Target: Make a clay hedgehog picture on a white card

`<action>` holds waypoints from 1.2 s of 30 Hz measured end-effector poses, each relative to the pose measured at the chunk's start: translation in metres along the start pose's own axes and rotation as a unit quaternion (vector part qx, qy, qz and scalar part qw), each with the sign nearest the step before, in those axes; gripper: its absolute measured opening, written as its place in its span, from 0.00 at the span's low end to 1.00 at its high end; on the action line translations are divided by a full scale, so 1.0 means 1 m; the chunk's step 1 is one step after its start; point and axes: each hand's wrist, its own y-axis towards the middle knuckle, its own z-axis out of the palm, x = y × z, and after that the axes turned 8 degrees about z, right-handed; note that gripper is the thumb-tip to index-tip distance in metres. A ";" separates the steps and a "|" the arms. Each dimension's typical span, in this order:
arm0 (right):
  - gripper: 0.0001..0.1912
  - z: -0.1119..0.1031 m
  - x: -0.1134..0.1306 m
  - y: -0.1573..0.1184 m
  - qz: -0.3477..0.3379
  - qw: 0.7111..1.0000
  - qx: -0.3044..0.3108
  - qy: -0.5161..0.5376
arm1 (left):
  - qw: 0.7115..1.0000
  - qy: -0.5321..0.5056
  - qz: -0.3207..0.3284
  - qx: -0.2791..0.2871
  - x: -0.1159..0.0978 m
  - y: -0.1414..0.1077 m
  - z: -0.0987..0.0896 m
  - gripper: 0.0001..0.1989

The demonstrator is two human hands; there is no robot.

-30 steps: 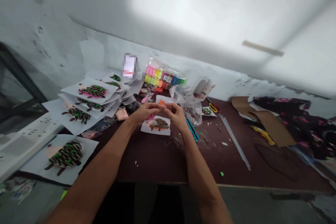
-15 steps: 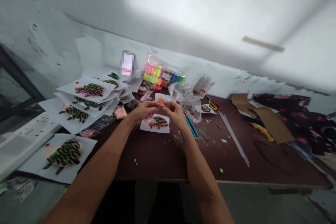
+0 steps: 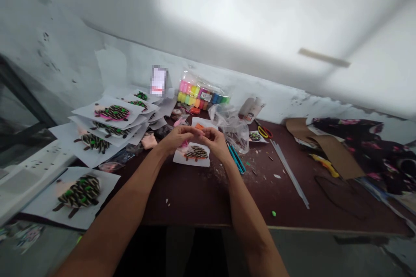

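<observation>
My left hand (image 3: 178,138) and my right hand (image 3: 214,140) meet at the fingertips above the table, both with fingers pinched together. What lies between the fingertips is too small to make out. Something pink shows under my left hand. Just below the hands lies a small white sheet with a hedgehog figure (image 3: 196,152), striped dark and light with an orange lower edge. An orange piece (image 3: 199,126) shows on another sheet behind the fingertips.
Sheets with hedgehog figures (image 3: 113,112) are stacked at left. Coloured clay packs (image 3: 201,95), a clear plastic bag (image 3: 235,132) and a bottle (image 3: 253,110) stand behind. Scissors (image 3: 264,131), teal tools (image 3: 236,158), clear strips (image 3: 290,174) and a yellow-handled tool (image 3: 325,164) lie right.
Both hands stay together at nearly the same place, with slight finger movement. The view has shifted a little.
</observation>
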 end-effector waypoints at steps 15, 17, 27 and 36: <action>0.20 0.000 0.001 -0.001 -0.004 1.000 -0.021 -0.020 | 0.998 0.040 -0.026 0.037 -0.003 -0.002 0.002 0.15; 0.20 -0.001 0.003 -0.001 -0.009 0.999 -0.043 -0.019 | 0.998 0.044 -0.031 0.042 -0.003 -0.002 0.003 0.15; 0.18 -0.001 0.005 -0.003 -0.004 0.999 -0.027 -0.041 | 0.998 0.048 -0.038 0.035 -0.008 -0.003 0.007 0.16; 0.19 0.000 0.003 -0.002 -0.001 0.999 -0.025 -0.035 | 0.999 0.030 -0.036 0.000 -0.004 -0.001 0.002 0.17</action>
